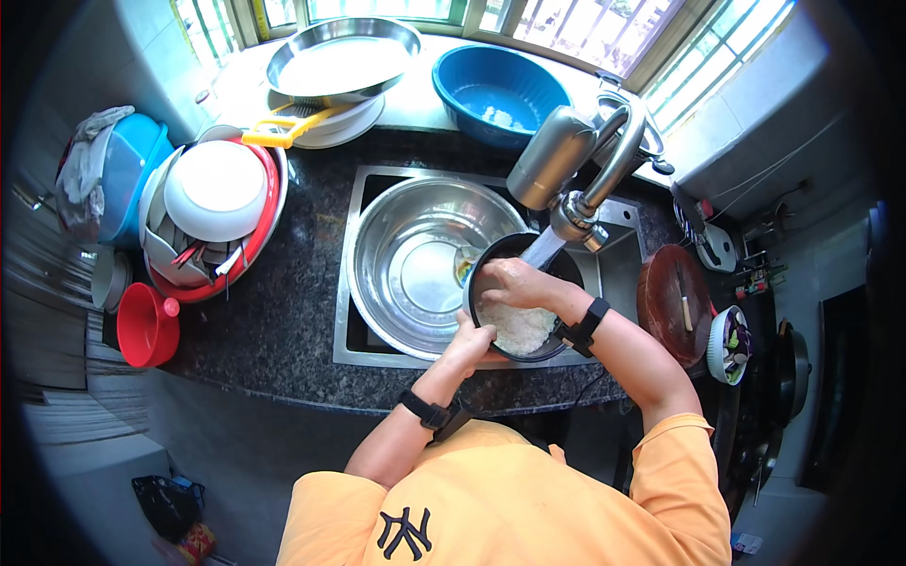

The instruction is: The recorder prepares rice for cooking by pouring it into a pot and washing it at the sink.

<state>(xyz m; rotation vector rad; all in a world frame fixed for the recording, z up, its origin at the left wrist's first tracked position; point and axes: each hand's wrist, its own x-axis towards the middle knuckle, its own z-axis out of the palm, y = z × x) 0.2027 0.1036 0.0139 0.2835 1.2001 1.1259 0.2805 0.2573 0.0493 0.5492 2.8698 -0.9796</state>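
A dark round pot (pixel 575 272) with white rice (pixel 522 331) in it is tilted over the sink, partly overlapping the rim of a large stainless steel basin (pixel 382 311). My left hand (pixel 468 345) grips its near left rim, thumb on the edge. Inside the pot is my right hand (pixel 522 283), just above the rice, its fingers bent and apart with nothing seen in them. Water (pixel 543 246) runs from the faucet (pixel 572 216) into the pot beside my right hand.
A red-rimmed bowl stack (pixel 216 191) and a red dipper (pixel 148 325) stand left. Behind the sink are a blue basin (pixel 499 92), a steel pan (pixel 347 60) and a yellow-handled grater (pixel 290 131). Right lie a round chopping board (pixel 662 304) with a knife (pixel 685 311) and a white bowl (pixel 725 354).
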